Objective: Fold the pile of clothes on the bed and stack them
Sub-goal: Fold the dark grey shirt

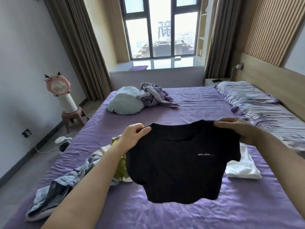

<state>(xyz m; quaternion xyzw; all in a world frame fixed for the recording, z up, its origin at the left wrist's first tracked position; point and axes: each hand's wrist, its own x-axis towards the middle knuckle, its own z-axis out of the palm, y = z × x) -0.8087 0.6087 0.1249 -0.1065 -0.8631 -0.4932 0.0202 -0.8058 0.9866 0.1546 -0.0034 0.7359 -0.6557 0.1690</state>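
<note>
Now both hands (186,131) pinch black knit top (181,164); hangs flat

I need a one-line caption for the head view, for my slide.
Left hand and right hand hold a black top by its shoulders above the purple bed.

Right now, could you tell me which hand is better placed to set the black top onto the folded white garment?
The right hand: it grips the black top's shoulder directly above the folded white garment; the left hand is farther away.
</note>
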